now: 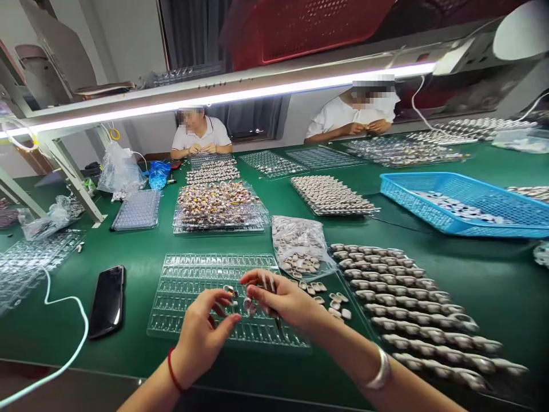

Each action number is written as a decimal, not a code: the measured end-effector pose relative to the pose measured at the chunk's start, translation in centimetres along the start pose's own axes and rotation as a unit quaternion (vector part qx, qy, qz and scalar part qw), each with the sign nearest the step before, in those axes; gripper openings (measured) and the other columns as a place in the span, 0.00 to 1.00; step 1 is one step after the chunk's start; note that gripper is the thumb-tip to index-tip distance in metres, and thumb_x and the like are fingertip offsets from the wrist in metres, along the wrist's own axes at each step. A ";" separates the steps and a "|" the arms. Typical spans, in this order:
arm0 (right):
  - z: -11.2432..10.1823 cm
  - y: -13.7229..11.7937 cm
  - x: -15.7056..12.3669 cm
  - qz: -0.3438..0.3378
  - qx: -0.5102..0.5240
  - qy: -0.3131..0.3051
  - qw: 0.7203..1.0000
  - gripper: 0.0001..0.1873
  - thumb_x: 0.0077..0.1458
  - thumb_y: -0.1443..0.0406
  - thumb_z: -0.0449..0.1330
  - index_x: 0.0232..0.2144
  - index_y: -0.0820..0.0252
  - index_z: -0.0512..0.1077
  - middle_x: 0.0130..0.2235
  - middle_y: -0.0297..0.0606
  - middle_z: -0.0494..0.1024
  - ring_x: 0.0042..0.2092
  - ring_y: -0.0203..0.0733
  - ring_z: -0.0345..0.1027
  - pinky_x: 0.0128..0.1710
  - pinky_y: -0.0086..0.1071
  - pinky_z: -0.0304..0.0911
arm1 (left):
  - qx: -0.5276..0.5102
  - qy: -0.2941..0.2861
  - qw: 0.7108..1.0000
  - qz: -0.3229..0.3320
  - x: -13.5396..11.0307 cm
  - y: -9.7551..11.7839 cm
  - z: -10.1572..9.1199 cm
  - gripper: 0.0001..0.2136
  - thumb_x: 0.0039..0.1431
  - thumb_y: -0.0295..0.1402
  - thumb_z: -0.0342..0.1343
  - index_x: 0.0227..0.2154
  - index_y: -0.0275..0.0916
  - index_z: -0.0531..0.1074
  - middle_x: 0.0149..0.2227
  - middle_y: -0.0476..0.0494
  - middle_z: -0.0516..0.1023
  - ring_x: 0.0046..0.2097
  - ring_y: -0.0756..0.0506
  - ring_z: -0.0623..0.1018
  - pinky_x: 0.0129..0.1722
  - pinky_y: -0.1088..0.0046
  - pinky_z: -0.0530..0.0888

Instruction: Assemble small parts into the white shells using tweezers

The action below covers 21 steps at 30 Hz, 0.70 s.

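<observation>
My left hand (203,326), with a red string at the wrist, is over a clear plastic tray (171,286) of small compartments. Its thumb and index finger are apart, close to a small white-and-brown piece (230,290); whether they touch it is unclear. My right hand (278,297) pinches another small shiny piece (249,306) between thumb and fingers. A slim metal tool that looks like tweezers (278,327) is tucked in that hand, its point sticking out below. Loose cream shell-like pieces (317,287) lie right of the tray, before an open plastic bag (300,243) of similar pieces.
Rows of beige pieces (412,309) fill a tray at right. A blue basket (467,229) stands behind it. Stacked filled trays (217,206) sit ahead. A black phone (107,300) and white cable (81,320) lie left. Two people (206,134) work across the table, under a lit shelf.
</observation>
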State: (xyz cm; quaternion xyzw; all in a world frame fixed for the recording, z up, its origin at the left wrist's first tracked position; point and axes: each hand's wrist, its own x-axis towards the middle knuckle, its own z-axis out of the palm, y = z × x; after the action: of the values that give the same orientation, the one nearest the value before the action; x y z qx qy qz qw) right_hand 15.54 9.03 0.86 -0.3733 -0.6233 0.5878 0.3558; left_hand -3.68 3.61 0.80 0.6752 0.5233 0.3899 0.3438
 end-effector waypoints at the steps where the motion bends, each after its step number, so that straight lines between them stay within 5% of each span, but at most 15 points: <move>1: 0.4 0.1 -0.5 0.003 0.023 -0.001 1.000 0.25 0.54 0.44 0.58 0.40 0.59 0.69 0.26 0.30 0.67 0.22 0.31 0.56 0.21 0.26 0.52 | -0.032 -0.003 0.999 -0.018 -0.2 0.1 0.6 0.17 0.55 0.34 0.62 0.48 0.40 0.71 0.42 0.41 0.78 0.36 0.46 0.77 0.28 0.74 0.72; 4: 1.1 0.1 -1.7 0.010 0.114 -0.007 0.993 0.25 0.54 0.45 0.61 0.40 0.59 0.70 0.24 0.28 0.65 0.21 0.30 0.55 0.21 0.25 0.52 | -0.135 -0.048 0.988 -0.057 -0.3 0.3 2.1 0.18 0.55 0.36 0.63 0.48 0.39 0.73 0.42 0.40 0.79 0.36 0.45 0.78 0.28 0.75 0.73; 7: 1.2 -0.1 -2.7 0.010 0.182 -0.005 0.983 0.24 0.52 0.47 0.64 0.42 0.59 0.72 0.32 0.35 0.73 0.23 0.29 0.59 0.23 0.26 0.57 | -0.245 -0.073 0.963 -0.089 -0.4 0.4 2.7 0.13 0.54 0.39 0.63 0.39 0.36 0.78 0.34 0.42 0.79 0.34 0.46 0.77 0.28 0.75 0.73; 10: 0.8 -0.3 -3.8 -0.001 0.131 0.009 0.991 0.23 0.56 0.48 0.61 0.47 0.56 0.72 0.43 0.41 0.75 0.22 0.28 0.59 0.21 0.26 0.59 | -0.326 -0.066 0.936 -0.119 -0.9 0.4 2.6 0.13 0.50 0.39 0.67 0.34 0.35 0.80 0.30 0.44 0.79 0.32 0.47 0.76 0.28 0.75 0.74; 16: 0.6 -0.2 -5.3 -0.117 -0.015 -0.034 0.992 0.14 0.64 0.59 0.55 0.46 0.53 0.77 0.44 0.41 0.74 0.44 0.42 0.70 0.43 0.33 0.69 | -0.422 -0.122 0.879 -0.184 -1.7 0.3 2.6 0.15 0.45 0.41 0.70 0.27 0.33 0.79 0.24 0.45 0.76 0.26 0.49 0.75 0.24 0.76 0.73; 21: 0.7 -1.0 -6.0 -0.165 -0.045 -0.094 0.981 0.16 0.66 0.65 0.50 0.51 0.50 0.73 0.48 0.43 0.71 0.46 0.41 0.70 0.45 0.34 0.69 | -0.451 -0.144 0.859 -0.193 -1.7 0.1 2.9 0.16 0.43 0.40 0.71 0.24 0.32 0.75 0.21 0.46 0.75 0.22 0.52 0.73 0.22 0.78 0.71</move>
State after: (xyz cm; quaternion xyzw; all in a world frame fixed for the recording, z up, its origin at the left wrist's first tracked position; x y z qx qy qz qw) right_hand 17.67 3.40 1.78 -0.2242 -0.7327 0.5248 0.3709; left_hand -1.36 1.75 -0.75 0.3804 0.3548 0.4075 0.7505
